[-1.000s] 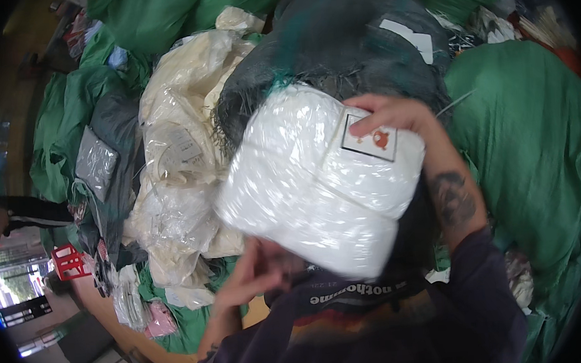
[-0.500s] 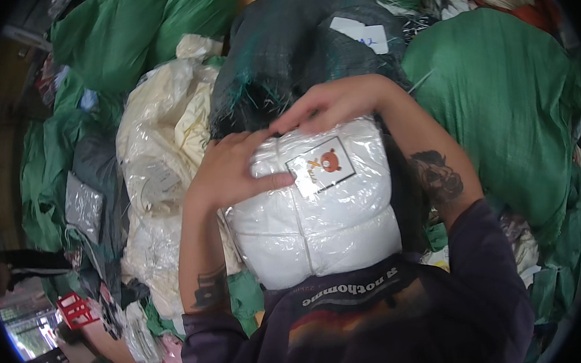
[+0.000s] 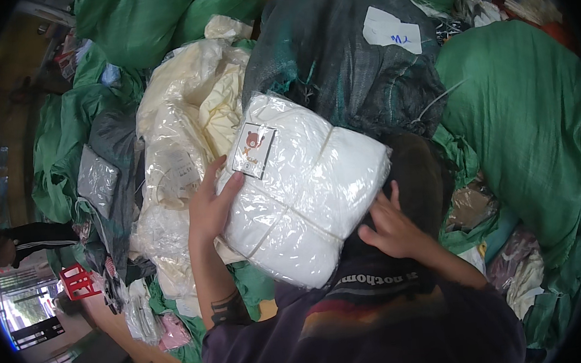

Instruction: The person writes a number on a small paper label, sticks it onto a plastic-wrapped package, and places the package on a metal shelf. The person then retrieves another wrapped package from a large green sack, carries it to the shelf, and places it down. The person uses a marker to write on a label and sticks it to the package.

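A white bundle of folded cloth in clear plastic (image 3: 316,159), tied crosswise with string, sits turned at an angle in front of my chest. A card with a bear picture (image 3: 254,150) shows near its left edge. My left hand (image 3: 213,198) grips that edge, its thumb on the front near the card and part of its fingers hidden by the bundle. My right hand (image 3: 396,228) is at the lower right edge with thumb and fingers spread apart; it is very close to the plastic, and whether it presses on it is unclear.
Behind the bundle stands a dark woven sack (image 3: 333,35) with a torn white label (image 3: 391,30). A big green sack (image 3: 517,116) bulges at the right. Cream cloth in clear plastic (image 3: 179,149) lies at the left. Lower left are a red stool (image 3: 78,281) and a person's dark sleeve (image 3: 46,236).
The bundle has turned counterclockwise, bringing the card to its left side. My right hand has left the top and come down to the right edge; my left hand has shifted to the left edge.
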